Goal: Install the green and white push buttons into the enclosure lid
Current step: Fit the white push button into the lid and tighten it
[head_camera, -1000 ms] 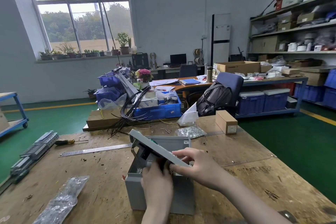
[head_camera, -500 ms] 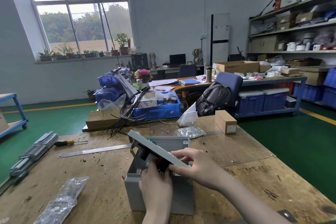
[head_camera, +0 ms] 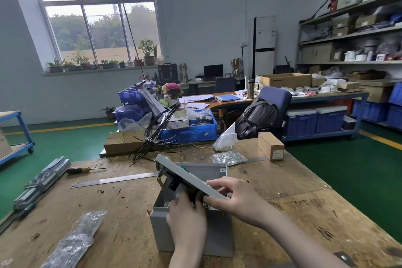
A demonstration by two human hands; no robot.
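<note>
The grey enclosure lid (head_camera: 185, 175) is held tilted above the open grey enclosure box (head_camera: 193, 233) on the wooden workbench. My right hand (head_camera: 231, 197) grips the lid's near edge from above. My left hand (head_camera: 188, 216) reaches under the lid, its fingers closed on a dark part on the underside that I cannot make out. A green push button (head_camera: 181, 167) shows just past the lid's far upper face. A black button body (head_camera: 173, 184) hangs below the lid. The white button is hidden.
A steel ruler (head_camera: 115, 179), a screwdriver (head_camera: 83, 169) and grey DIN rails (head_camera: 41, 180) lie to the left. A plastic bag of parts (head_camera: 74, 240) lies near left. A bag of screws (head_camera: 228, 156) and a small cardboard box (head_camera: 270, 146) sit behind the enclosure.
Hardly anything moved: both hands keep their hold on the lid, and my left hand's fingers have shifted slightly under it.
</note>
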